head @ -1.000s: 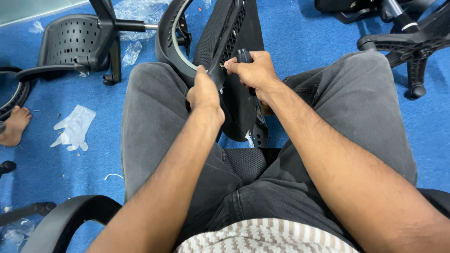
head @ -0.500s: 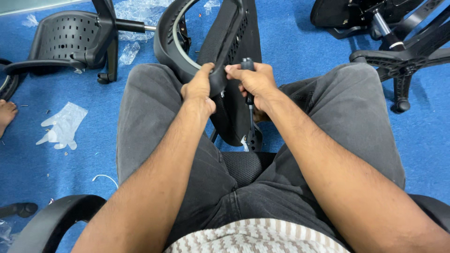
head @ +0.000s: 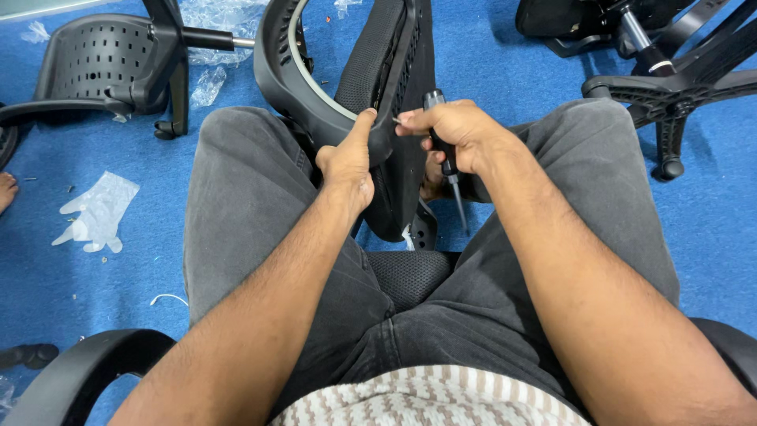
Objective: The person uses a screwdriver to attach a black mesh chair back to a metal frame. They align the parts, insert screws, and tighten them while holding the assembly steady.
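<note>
Between the seated person's knees stood a black mesh chair back (head: 394, 102), its long axis running away from the body. At its near edge, the left hand (head: 347, 162) clenched the curved frame, thumb up. Beside it, the right hand (head: 457, 134) grasped a screwdriver (head: 449, 170), shaft pointing down.

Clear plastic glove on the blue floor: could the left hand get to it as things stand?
Probably not at once: the left hand grips the black chair backrest frame, and the glove lies low beyond the left thigh.
</note>
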